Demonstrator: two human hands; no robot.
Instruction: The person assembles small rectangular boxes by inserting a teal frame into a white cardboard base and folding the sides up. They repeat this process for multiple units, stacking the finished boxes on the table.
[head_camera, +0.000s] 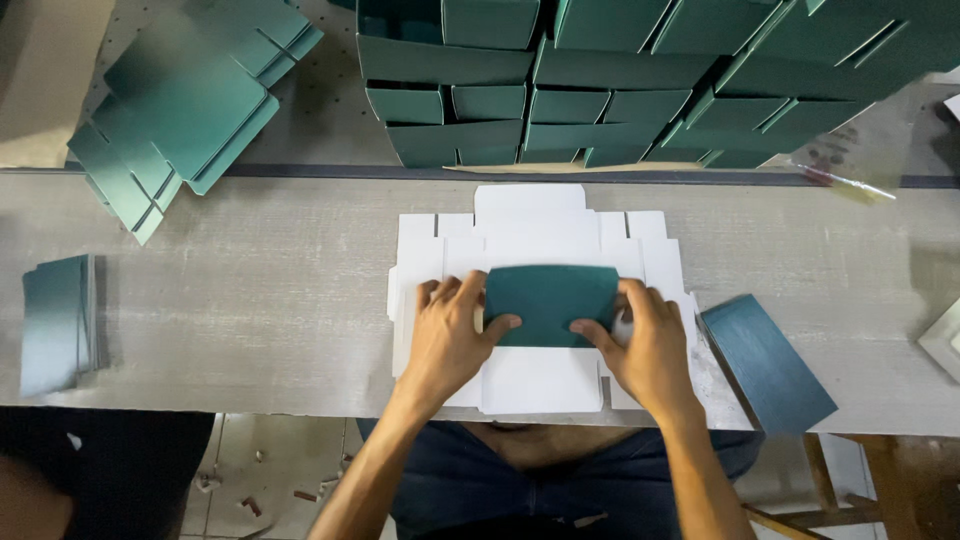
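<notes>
Around the grey table (250, 300), folded green boxes (620, 80) are stacked behind, flat green blanks (180, 110) are piled back-left, and green panels (58, 320) are laid left.

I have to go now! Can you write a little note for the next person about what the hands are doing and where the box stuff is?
Left hand and right hand both press a folded green flap down on the white side of a flat box blank, which lies on a pile of blanks on the grey table.
Done: one flap folded over. Left: the other flaps lie flat.
Folded green boxes are stacked behind; a flat green pile lies far left, a green sheet at right.
</notes>
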